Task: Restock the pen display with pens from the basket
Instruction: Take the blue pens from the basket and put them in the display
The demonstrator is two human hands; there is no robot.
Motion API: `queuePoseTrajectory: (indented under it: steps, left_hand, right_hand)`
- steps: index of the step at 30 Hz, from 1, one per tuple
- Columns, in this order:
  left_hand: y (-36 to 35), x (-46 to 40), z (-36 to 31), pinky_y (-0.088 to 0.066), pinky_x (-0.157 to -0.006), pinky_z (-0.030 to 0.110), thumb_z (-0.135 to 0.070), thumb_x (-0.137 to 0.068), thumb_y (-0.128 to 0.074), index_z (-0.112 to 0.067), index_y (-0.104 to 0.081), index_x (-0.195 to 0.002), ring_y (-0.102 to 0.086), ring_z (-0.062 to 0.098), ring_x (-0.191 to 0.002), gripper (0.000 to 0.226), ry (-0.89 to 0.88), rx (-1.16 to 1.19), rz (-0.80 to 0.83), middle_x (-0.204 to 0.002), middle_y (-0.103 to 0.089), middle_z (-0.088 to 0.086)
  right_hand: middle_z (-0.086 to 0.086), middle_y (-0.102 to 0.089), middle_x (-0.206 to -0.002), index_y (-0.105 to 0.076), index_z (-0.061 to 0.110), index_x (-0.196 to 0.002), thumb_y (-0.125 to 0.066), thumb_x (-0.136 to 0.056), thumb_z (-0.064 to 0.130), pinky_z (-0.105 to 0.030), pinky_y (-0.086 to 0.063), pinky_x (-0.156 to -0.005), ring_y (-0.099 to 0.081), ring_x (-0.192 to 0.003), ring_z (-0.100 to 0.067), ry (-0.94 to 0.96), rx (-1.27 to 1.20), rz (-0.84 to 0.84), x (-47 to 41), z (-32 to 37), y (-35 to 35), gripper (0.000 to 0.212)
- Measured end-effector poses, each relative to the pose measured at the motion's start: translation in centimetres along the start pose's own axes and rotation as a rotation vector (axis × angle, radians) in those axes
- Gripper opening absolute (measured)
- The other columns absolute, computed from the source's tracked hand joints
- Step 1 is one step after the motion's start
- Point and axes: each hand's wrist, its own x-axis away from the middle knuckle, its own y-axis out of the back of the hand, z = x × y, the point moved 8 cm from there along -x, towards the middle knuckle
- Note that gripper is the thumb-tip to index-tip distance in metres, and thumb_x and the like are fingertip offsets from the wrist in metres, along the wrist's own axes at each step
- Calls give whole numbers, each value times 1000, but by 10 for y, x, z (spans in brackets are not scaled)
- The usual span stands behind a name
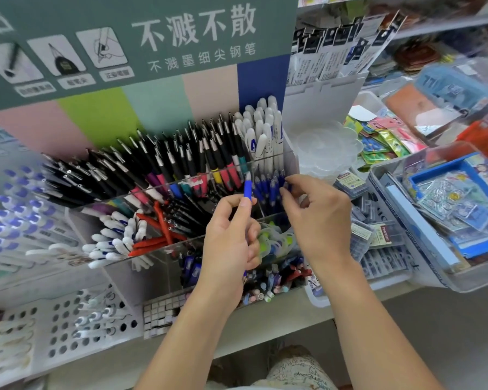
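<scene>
green sign (141, 38) above | clear bins (434, 280) of stickers right | perforated white tray (68, 327) lower left

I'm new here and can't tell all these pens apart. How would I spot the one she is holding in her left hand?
Start at the big green sign and drop to the clear pen display beneath it. In front of its right end, the left hand holds up one pen. Its blue end points upward, free of any compartment, unlike its racked neighbours.
</scene>
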Motion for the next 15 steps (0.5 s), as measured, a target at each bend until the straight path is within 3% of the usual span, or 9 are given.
queuePoseTrajectory:
  steps: [4, 9, 12, 15]
  left_hand:
    - [1, 3, -1, -21, -37, 20, -29, -101, -57, -16, -66, -105, -25, 11, -43, 16, -26, 5, 3, -60, -44, 0]
    - [2, 2, -3, -28, -40, 20, -26, -96, -64, -14, -71, -104, -32, 12, -44, 16, -69, 37, -17, -62, -53, 3]
    - [0, 1, -6, -29, -41, 22, -24, -94, -66, -14, -73, -106, -35, 13, -45, 17, -98, 12, -6, -64, -55, 4]
    - [-8, 1, -6, -30, -43, 21, -21, -93, -67, -15, -76, -105, -36, 12, -46, 15, -102, -56, 51, -63, -57, 3]
  right_hand:
    - [4, -70, -76, -75, 17, -106, -74, -88, 18, -40, -56, -62, -64, -65, -18, -24, 1, -3, 0, 0, 1, 17]
    - [12, -63, -67, -73, 21, -109, -72, -92, 22, -28, -51, -56, -55, -53, -7, -106, -86, -111, 2, 6, 24, 16]
    - [10, -67, -65, -76, 22, -88, -71, -93, 31, -25, -52, -57, -60, -56, -8, -348, -436, 42, 3, 0, 16, 11]
    - [0, -60, -66, -77, 16, -87, -72, -86, 33, -19, -34, -41, -40, -48, -13, -676, -948, 280, 17, -1, -13, 17]
